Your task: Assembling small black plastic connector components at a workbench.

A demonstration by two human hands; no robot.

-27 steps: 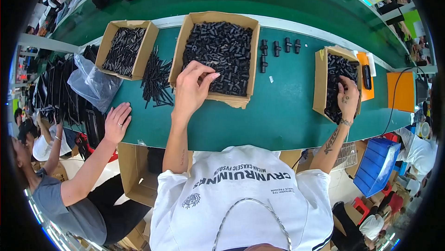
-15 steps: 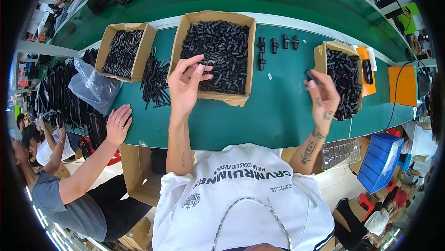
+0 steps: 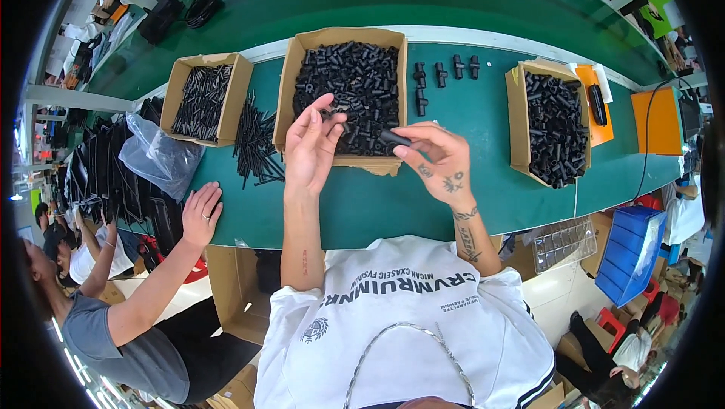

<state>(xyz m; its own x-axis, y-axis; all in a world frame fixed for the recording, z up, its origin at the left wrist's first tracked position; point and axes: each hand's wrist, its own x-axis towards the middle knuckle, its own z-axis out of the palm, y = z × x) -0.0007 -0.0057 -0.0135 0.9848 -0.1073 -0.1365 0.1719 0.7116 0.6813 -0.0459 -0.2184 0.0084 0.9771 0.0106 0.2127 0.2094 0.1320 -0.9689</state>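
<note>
a long green work table (image 3: pixel 393 205) ran across the view, with a second green surface behind a pale dividing strip. the person in a white printed shirt (image 3: pixel 400 318) leaned over its near edge. three open cardboard boxes sat on the green top: the big middle box (image 3: pixel 302 69) was heaped with short black plastic fittings, the left box (image 3: pixel 178 84) held thin black rods, and the right box (image 3: pixel 518 118) held short black tubes, with an orange tray (image 3: pixel 596 133) touching its far side. loose black rods (image 3: pixel 255 145) lay scattered between the left and middle boxes, and a crumpled clear plastic bag (image 3: pixel 155 158) hung over the table's left end. a few assembled black connectors (image 3: pixel 442 77) stood in a row between the middle and right boxes.

a co-worker's hand (image 3: pixel 200 212) rested flat and spread on the table's near edge at the left.

the left hand (image 3: pixel 308 145) was raised over the front lip of the middle box, fingers loosely open, thumb and forefinger pinching a small black fitting (image 3: pixel 326 116). the right hand (image 3: pixel 442 163) hovered just beside it, over the same lip, pinching a short black tube (image 3: pixel 394 138) between thumb and fingertips, the tube's free end aimed toward the left hand. the two parts were near each other but apart.
</note>
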